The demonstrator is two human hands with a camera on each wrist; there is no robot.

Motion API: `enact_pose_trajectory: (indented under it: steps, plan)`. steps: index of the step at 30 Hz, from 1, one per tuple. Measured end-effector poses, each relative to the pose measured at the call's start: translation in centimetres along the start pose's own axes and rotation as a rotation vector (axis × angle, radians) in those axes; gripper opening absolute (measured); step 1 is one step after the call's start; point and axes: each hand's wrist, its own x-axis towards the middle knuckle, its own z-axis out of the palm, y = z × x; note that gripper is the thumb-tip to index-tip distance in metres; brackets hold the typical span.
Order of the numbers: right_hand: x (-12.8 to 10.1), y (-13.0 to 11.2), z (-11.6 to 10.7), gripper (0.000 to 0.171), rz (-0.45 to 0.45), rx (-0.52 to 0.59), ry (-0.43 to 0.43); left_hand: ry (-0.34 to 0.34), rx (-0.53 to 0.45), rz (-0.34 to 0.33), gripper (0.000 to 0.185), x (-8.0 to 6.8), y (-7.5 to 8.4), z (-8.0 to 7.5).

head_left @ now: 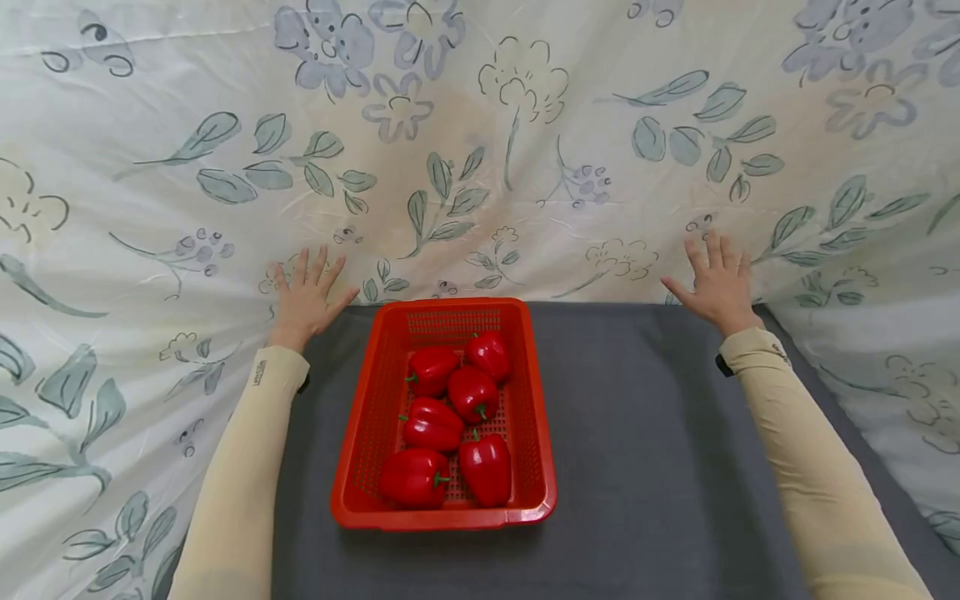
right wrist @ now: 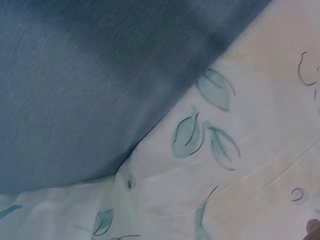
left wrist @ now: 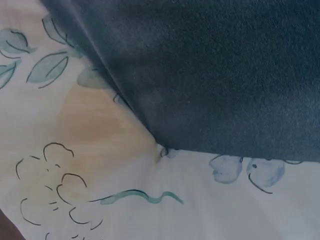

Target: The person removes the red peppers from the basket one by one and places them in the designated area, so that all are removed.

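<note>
In the head view, a red plastic basket (head_left: 542,467) with perforated walls stands on the grey table, left of the middle. Several shiny red bell peppers (head_left: 432,425) with green stems lie inside it. My left hand (head_left: 303,304), fingers spread, is held out beyond the basket's far left corner, holding nothing. Off to the right, well apart from the basket, my right hand (head_left: 720,287) is likewise spread and holds nothing. The wrist views show mostly tabletop and cloth, with just a fingertip (right wrist: 313,227) at the right wrist view's lower corner.
The grey tabletop (head_left: 622,450) reaches back to a pale floral cloth (head_left: 465,208) hanging behind it. More of this cloth borders the table on the left and right. A corner of the grey surface (left wrist: 210,90) meets the cloth in the left wrist view.
</note>
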Motion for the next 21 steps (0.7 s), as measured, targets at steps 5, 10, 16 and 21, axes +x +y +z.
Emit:
enact_pose_trajectory:
  steps: [5,10,16,21]
  plan:
    - [0.3,-1.4,0.2,0.086,-0.032,0.004,0.019,-0.024,-0.031,0.017,0.073,-0.4,0.4,-0.2]
    - [0.4,-3.2,0.4,0.085,-0.069,0.027,0.022,-0.058,-0.036,0.046,0.075,-0.6,0.8,-0.4]
    - [0.5,-5.8,0.4,0.083,-0.15,0.09,-0.013,-0.063,-0.05,0.092,0.074,-0.4,1.2,-0.4]
    - [0.8,-8.3,0.5,0.083,-0.215,0.138,-0.051,-0.065,-0.103,0.129,0.074,-0.5,1.6,-0.2]
